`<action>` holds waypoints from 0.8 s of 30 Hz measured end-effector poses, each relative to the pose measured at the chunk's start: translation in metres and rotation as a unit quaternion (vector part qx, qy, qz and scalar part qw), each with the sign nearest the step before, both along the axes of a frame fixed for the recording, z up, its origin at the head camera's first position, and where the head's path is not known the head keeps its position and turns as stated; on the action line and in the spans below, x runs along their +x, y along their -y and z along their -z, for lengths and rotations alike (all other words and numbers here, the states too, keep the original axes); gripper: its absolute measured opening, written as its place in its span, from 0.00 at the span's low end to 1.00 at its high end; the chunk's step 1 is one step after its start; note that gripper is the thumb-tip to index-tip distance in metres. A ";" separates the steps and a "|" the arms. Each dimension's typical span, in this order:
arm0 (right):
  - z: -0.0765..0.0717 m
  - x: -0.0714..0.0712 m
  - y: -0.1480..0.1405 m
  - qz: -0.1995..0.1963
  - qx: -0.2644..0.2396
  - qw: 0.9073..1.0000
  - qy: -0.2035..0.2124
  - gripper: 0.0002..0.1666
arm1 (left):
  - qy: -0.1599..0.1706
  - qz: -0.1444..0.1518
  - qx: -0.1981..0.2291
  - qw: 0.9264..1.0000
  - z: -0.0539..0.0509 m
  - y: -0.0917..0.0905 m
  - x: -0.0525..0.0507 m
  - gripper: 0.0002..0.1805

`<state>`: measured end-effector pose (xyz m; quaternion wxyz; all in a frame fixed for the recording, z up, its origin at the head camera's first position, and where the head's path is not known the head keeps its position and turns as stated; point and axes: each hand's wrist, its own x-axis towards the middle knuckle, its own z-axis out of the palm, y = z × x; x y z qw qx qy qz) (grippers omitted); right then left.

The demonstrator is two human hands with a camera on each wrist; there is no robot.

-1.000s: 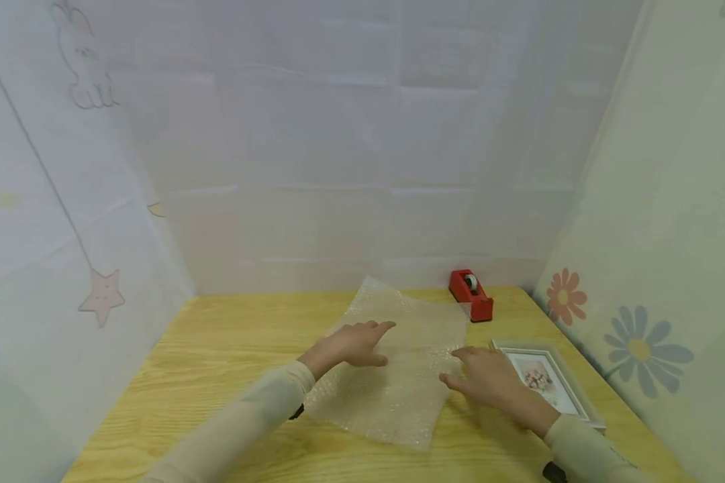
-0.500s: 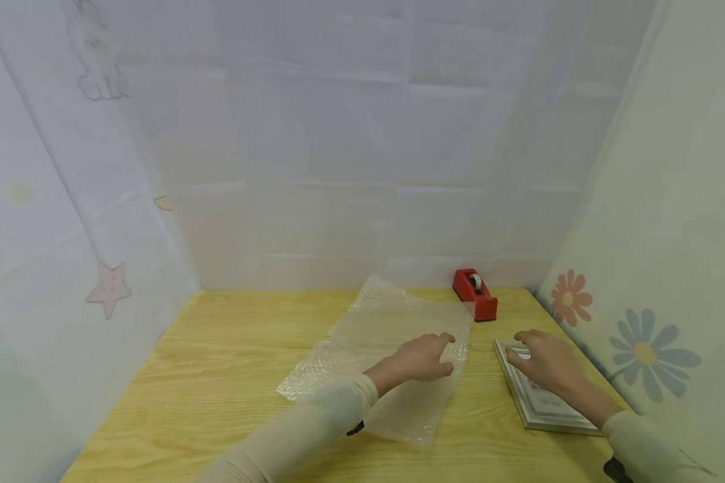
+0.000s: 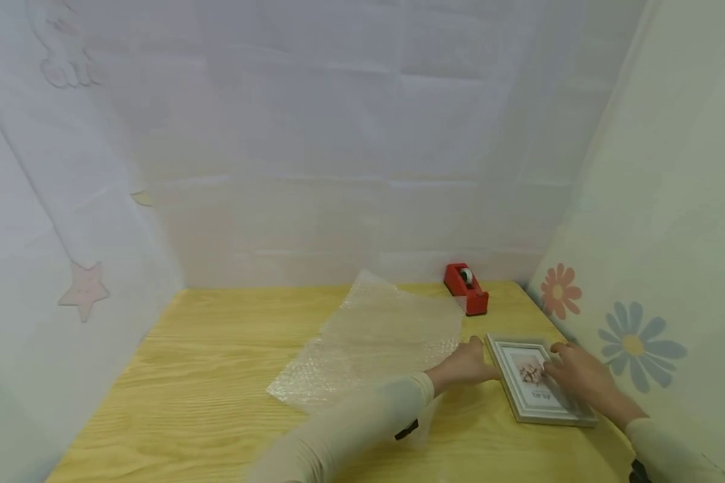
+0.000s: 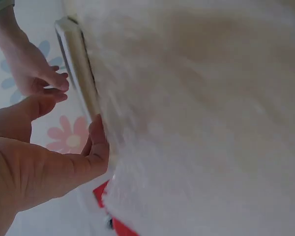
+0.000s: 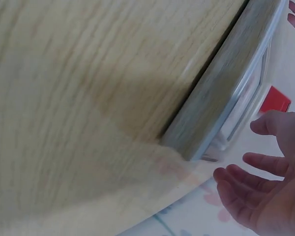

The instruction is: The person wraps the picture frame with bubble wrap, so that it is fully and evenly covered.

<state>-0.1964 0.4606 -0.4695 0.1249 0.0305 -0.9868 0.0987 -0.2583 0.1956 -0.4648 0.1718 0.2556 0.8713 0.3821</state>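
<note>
Silvery frame [image 3: 530, 384] | left hand [image 3: 466, 364] beside | right hand [image 3: 586, 377] over, fingers [image 5: 265, 163] half-bent

the head view is softly, rather dimly lit; small glints are caught on the bubble wrap [image 3: 314, 376], blurred in the left wrist view; faint shadows are cast across the table [image 5: 64, 108].

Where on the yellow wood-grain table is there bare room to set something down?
Widest: left of the clear bubble-wrap sheet, out to the white star-printed drape. A smaller strip lies between the red tape dispenser and the whitish rectangular picture frame. Crowded: around that frame, left hand at its left edge, right hand over its right side.
</note>
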 end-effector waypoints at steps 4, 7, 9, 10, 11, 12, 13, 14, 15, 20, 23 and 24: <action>0.006 0.002 -0.013 0.029 -0.048 0.997 0.052 0.26 | 0.052 -0.060 0.049 0.996 0.005 -0.014 0.009 0.44; 0.012 0.005 -0.022 0.039 -0.075 0.994 0.074 0.27 | 0.085 -0.080 0.081 0.990 0.005 -0.021 0.014 0.29; 0.015 0.007 -0.028 0.040 -0.083 0.992 0.083 0.28 | 0.100 -0.086 0.090 0.987 0.004 -0.026 0.017 0.20; 0.015 0.008 -0.030 0.040 -0.085 0.992 0.084 0.27 | 0.104 -0.089 0.088 0.987 0.003 -0.029 0.019 0.17; 0.015 0.008 -0.032 0.039 -0.090 0.991 0.087 0.27 | 0.105 -0.093 0.081 0.987 0.002 -0.032 0.020 0.16; 0.015 0.009 -0.034 0.040 -0.094 0.991 0.091 0.27 | 0.103 -0.098 0.075 0.987 0.002 -0.036 0.021 0.17; 0.014 0.010 -0.035 0.043 -0.099 0.989 0.096 0.27 | 0.101 -0.100 0.065 0.988 0.001 -0.039 0.023 0.21; 0.013 0.011 -0.035 0.046 -0.101 0.989 0.102 0.27 | 0.092 -0.106 0.048 0.989 0.001 -0.042 0.025 0.27; 0.012 0.012 -0.036 0.049 -0.104 0.988 0.107 0.27 | 0.084 -0.109 0.034 0.990 0.000 -0.045 0.027 0.33; 0.010 0.015 -0.033 0.054 -0.132 0.980 0.136 0.21 | 0.060 -0.123 -0.009 0.991 0.003 -0.058 0.031 0.44; 0.009 0.015 -0.031 0.045 -0.153 0.977 0.140 0.22 | 0.067 -0.136 0.009 0.988 0.006 -0.062 0.030 0.33; 0.009 0.014 -0.031 0.043 -0.155 0.977 0.138 0.23 | 0.070 -0.142 0.017 0.987 0.006 -0.063 0.029 0.31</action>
